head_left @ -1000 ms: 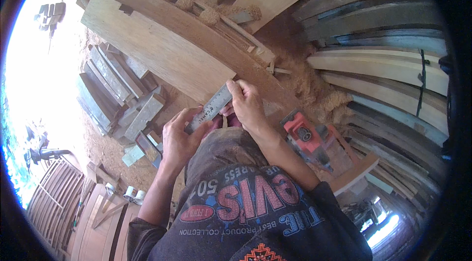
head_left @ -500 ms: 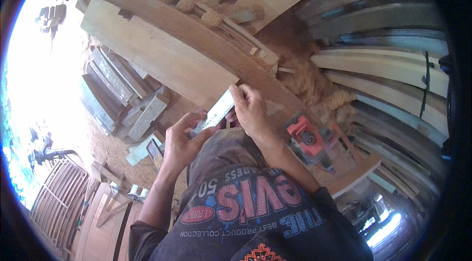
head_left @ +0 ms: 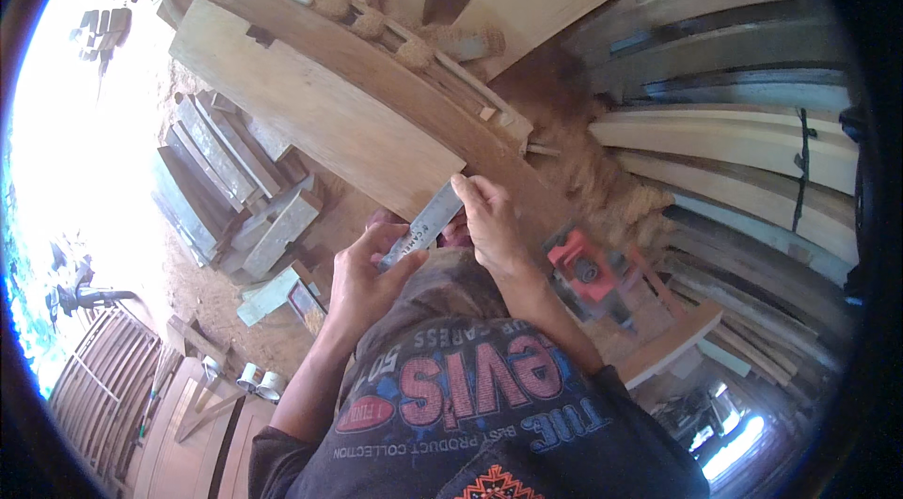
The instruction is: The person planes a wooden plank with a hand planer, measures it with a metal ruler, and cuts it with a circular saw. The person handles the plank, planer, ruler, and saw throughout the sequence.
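Note:
A flat grey strip (head_left: pixel 431 220) with dark lettering, like a metal blade or ruler, lies slantwise between my hands just above my lap. My left hand (head_left: pixel 362 270) grips its lower end, with the thumb along its edge. At the upper end, my right hand (head_left: pixel 493 228) pinches it between thumb and fingers. Some of the fingers are hidden behind the strip. Just beyond it is the near end of a long pale wooden board (head_left: pixel 320 104), which has a dark notch near its far end.
The board rests on a brown workbench (head_left: pixel 508 184) strewn with sawdust. A red power tool (head_left: pixel 585 266) stands to my right. Long planks (head_left: pixel 715 137) are stacked along the right side. Wood offcuts (head_left: pixel 221 160) lie on the floor at left, with white cups (head_left: pixel 259 379) nearer me.
The strip has tilted so its face looks greyer and less bright. Both hands keep hold of its ends. The whole view has shifted slightly.

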`<state>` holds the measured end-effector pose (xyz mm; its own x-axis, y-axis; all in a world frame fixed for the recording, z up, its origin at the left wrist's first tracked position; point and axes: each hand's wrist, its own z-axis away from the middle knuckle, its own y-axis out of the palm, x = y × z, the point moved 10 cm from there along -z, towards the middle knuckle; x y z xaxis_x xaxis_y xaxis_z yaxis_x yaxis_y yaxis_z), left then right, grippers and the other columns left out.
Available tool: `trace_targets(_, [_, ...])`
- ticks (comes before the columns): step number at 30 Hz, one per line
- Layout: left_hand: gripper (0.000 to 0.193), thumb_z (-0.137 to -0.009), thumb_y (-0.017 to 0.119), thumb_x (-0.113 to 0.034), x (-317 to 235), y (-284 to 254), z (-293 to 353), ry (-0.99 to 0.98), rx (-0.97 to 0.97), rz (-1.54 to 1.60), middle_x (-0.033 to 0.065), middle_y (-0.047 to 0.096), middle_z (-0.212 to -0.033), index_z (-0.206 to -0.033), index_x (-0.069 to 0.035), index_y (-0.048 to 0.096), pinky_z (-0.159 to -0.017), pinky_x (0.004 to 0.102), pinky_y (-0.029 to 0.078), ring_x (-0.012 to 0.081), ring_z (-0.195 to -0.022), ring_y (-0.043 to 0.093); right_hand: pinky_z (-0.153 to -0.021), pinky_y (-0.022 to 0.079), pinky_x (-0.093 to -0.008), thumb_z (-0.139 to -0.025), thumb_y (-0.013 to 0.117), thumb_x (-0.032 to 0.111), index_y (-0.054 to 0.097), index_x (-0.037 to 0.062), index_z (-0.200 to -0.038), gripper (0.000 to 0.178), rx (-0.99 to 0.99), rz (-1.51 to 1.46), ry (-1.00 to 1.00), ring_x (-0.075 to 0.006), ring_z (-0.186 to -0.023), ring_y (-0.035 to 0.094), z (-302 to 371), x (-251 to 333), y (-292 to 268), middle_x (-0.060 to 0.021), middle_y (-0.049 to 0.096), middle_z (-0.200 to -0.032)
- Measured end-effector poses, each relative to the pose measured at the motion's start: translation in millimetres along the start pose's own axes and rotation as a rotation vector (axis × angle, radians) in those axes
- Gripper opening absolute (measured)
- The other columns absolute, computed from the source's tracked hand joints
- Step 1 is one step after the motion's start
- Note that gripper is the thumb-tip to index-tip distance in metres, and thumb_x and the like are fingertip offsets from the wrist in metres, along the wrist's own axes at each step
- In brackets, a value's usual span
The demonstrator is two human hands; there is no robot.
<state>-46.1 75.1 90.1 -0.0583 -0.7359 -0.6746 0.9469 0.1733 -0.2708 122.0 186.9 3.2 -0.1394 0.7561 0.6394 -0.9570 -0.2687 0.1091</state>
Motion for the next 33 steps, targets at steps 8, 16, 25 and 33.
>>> trace_targets(8, [0.045,-0.09,0.092,-0.027,-3,0,0,0.064,-0.022,-0.026,0.013,0.081,-0.106,-0.126,-0.005,0.075,-0.085,0.0378,0.06,0.0178,-0.095,0.075,-0.041,0.05,-0.0285,-0.113,0.06,0.041,0.067,0.0069,-0.096,0.039,0.013,0.006,0.032,-0.0129,-0.049,0.064,3,4,1,-0.0055,0.069,-0.067])
trace_targets(16, [0.049,-0.09,0.087,-0.034,11,32,-1,0.094,0.09,-0.117,0.0236,0.079,-0.109,-0.127,-0.003,0.076,-0.09,0.0436,0.06,0.0356,-0.105,0.079,-0.047,0.054,-0.0307,-0.112,0.061,0.041,0.066,0.0067,-0.099,0.037,-0.134,-0.071,0.175,-0.0149,-0.054,0.065,16,-45,-35,-0.0053,0.069,-0.077])
trace_targets(25, [0.046,-0.092,0.087,-0.03,2,30,12,0.232,-0.079,-0.063,0.0226,0.079,-0.107,-0.127,-0.003,0.074,-0.086,0.0437,0.06,0.036,-0.102,0.078,-0.055,0.055,-0.0253,-0.114,0.061,0.035,0.066,0.0078,-0.105,0.029,0.097,-0.044,-0.077,-0.0103,-0.063,0.066,20,-4,-25,-0.0018,0.069,-0.085])
trace_targets(33, [0.048,-0.091,0.088,-0.03,-7,3,15,0.134,-0.127,-0.137,0.0216,0.079,-0.108,-0.128,-0.003,0.073,-0.089,0.0448,0.06,0.0361,-0.104,0.079,-0.054,0.055,-0.0253,-0.115,0.059,0.033,0.064,0.0044,-0.104,0.031,0.162,-0.032,-0.129,-0.0101,-0.061,0.065,9,5,10,-0.0036,0.07,-0.083])
